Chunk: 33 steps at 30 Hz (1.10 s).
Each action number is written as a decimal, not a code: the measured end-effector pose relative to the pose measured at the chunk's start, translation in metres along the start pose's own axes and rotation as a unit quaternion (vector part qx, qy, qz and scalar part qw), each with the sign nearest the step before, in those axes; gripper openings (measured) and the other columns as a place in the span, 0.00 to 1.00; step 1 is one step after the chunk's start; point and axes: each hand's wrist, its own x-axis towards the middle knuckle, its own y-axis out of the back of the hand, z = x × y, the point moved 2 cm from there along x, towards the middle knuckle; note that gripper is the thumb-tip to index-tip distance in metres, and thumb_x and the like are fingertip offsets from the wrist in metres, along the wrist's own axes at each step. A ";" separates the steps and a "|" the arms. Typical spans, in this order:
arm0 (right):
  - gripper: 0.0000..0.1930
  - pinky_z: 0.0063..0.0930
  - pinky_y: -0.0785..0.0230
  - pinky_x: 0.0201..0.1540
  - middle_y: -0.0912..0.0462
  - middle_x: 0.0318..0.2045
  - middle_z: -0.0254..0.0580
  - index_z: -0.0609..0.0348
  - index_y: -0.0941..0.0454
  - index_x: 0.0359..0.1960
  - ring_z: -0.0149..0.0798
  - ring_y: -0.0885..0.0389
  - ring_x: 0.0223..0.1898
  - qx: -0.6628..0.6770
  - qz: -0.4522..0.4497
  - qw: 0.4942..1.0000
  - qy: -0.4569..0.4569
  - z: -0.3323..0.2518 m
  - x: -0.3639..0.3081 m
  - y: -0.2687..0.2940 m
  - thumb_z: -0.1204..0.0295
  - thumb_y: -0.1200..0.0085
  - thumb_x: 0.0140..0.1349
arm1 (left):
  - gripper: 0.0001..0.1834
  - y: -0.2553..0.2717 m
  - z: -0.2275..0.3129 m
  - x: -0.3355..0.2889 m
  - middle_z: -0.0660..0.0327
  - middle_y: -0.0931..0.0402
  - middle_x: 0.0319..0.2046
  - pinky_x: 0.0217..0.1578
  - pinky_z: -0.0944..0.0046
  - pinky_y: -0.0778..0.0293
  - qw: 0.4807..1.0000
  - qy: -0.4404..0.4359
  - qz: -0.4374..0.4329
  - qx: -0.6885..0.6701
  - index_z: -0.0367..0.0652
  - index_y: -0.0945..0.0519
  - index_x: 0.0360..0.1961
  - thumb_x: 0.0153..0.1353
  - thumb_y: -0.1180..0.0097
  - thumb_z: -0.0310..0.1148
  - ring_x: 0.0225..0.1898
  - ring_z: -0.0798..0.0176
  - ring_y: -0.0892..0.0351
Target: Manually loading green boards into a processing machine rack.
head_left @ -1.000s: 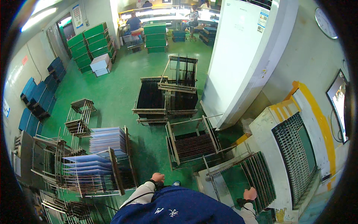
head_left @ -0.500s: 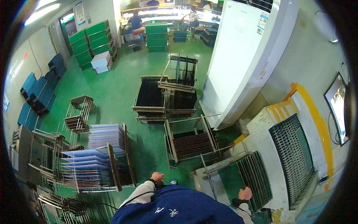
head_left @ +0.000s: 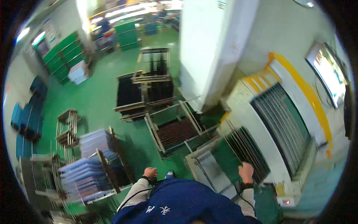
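Spread out before me is a glossy green floor, and on its left side stand a metal rack of pale blue sheets, a smaller bare rack and blue bins along the wall. Toward the middle sit dark-filled frames, with a low slatted rack nearer; green crates are stacked farther back, just beside a white box.

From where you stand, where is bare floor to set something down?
Green floor lies bare between the blue crates and black-filled racks; another patch separates the pale sheets from the brown-rodded rack. Crowded: lower left, and around the right hand near dark slats.
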 end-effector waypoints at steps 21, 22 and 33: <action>0.10 0.32 0.30 0.42 0.22 0.37 0.38 0.59 0.28 0.42 0.37 0.24 0.40 0.843 0.179 0.453 -0.226 0.151 0.006 0.150 0.74 0.49 0.58 | 0.16 -0.127 0.024 -0.002 0.49 0.24 0.34 0.20 0.62 0.27 0.945 -0.110 -0.039 0.305 0.32 0.31 0.42 0.56 0.50 0.32 0.25 0.55 0.22; 0.09 0.32 0.30 0.41 0.22 0.36 0.38 0.59 0.28 0.41 0.37 0.24 0.40 0.850 0.183 0.439 -0.225 0.160 0.014 0.140 0.75 0.49 0.58 | 0.16 -0.126 0.021 0.000 0.49 0.24 0.34 0.20 0.62 0.27 0.971 -0.063 -0.008 0.232 0.32 0.31 0.42 0.57 0.50 0.33 0.25 0.55 0.22; 0.02 0.33 0.33 0.46 0.24 0.31 0.38 0.59 0.29 0.33 0.36 0.27 0.36 0.887 0.270 0.307 -0.214 0.229 0.106 0.081 0.78 0.51 0.59 | 0.13 -0.123 0.000 -0.036 0.49 0.25 0.30 0.18 0.57 0.29 0.972 -0.114 -0.025 0.206 0.32 0.29 0.39 0.57 0.51 0.31 0.24 0.52 0.23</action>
